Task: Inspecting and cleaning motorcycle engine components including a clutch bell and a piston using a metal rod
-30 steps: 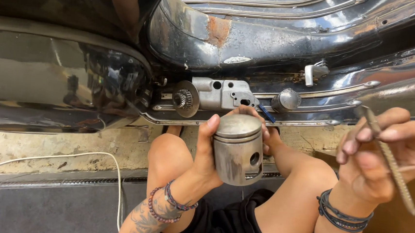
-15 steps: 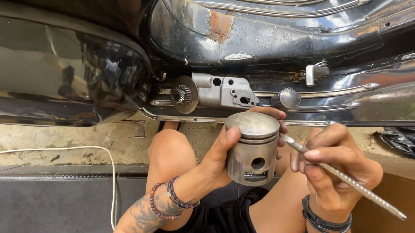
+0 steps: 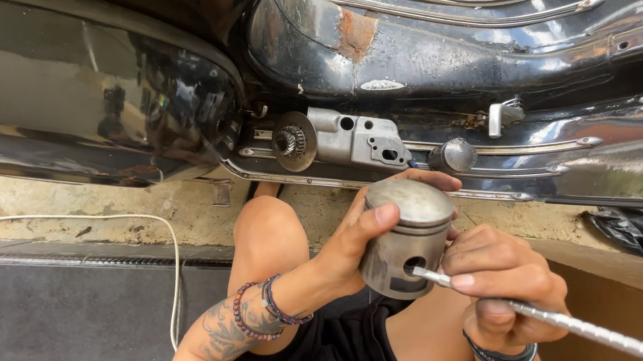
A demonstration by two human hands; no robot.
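**Round file at the piston's pin hole**

The left hand (image 3: pixel 351 243) grips a grey metal piston (image 3: pixel 406 238), thumb across the crown's edge and fingers wrapped behind, holding it upright above the person's knee (image 3: pixel 269 233). The right hand (image 3: pixel 506 288) is closed around a thin round file (image 3: pixel 590 330), whose tip sits at the mouth of the pin hole in the piston's skirt. The piston sits just left of the right hand, touching its knuckles, and below the black scooter body (image 3: pixel 421 52) with its grey engine bracket (image 3: pixel 354 139).

To do this well, I judge the rod should stay square to the hole and straight along its axis, with light pressure, while the left hand keeps the piston from turning. A tilt could scar the bore edge. A white cable (image 3: pixel 172 268) lies on the floor, well apart
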